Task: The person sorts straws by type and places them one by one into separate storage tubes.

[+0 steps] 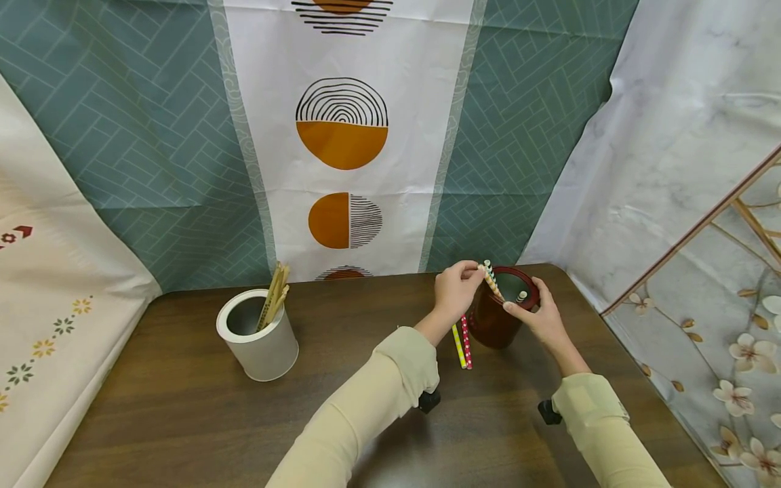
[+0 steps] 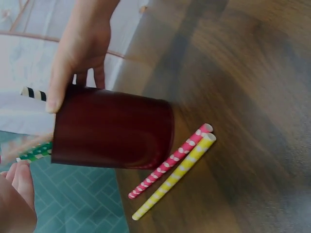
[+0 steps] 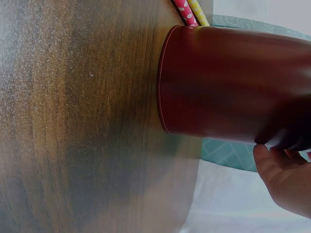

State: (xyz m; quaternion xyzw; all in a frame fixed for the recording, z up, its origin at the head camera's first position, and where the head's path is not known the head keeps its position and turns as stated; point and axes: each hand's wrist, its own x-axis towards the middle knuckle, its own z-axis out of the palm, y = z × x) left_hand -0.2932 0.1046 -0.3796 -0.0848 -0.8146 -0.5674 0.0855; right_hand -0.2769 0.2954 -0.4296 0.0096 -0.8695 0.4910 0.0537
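Observation:
A dark red canister (image 1: 495,322) stands on the table at the right. My right hand (image 1: 546,322) grips it near the rim, thumb at the front and fingers round the far side. At the canister's mouth my left hand (image 1: 454,293) pinches a pale orange striped straw (image 1: 493,285), blurred in the left wrist view. Beside that straw a green patterned straw (image 2: 36,153) leans out of the canister. A black-and-white striped straw (image 2: 33,93) pokes out near the right thumb. Against the canister's base lie a pink dotted straw (image 2: 170,161) and a yellow one (image 2: 175,177).
At the left of the table stands a white canister (image 1: 262,349) with several tan straws (image 1: 274,298) leaning in it. A patterned cloth (image 1: 342,156) hangs behind the table's back edge. Another hanging cloth (image 1: 683,203) borders the right side.

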